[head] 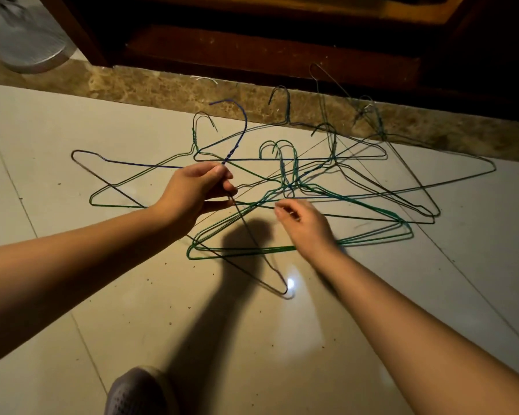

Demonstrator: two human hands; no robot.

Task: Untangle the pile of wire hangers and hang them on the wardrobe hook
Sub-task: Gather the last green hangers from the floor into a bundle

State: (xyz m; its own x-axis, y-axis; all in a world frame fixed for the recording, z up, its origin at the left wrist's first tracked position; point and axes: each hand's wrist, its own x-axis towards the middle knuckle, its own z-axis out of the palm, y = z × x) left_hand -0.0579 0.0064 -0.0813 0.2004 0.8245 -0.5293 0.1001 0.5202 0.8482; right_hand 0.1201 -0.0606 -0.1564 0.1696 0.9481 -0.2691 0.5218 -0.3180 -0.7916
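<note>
A tangled pile of several wire hangers point(342, 187), mostly green and dark, lies spread on the pale tiled floor. My left hand point(197, 190) pinches a blue-purple hanger point(237, 139) just below its twisted neck, and its hook points up and left. The blue hanger's frame runs left along the floor and down toward me. My right hand point(304, 226) hovers over the green hangers' lower bars with its fingers loosely curled, and I see no wire held in it.
A brown marble threshold point(162, 88) runs across the back, with a dark wooden wardrobe base point(267, 49) behind it. A round fan base point(27, 46) stands at the top left. My shoe point(138, 390) shows at the bottom edge.
</note>
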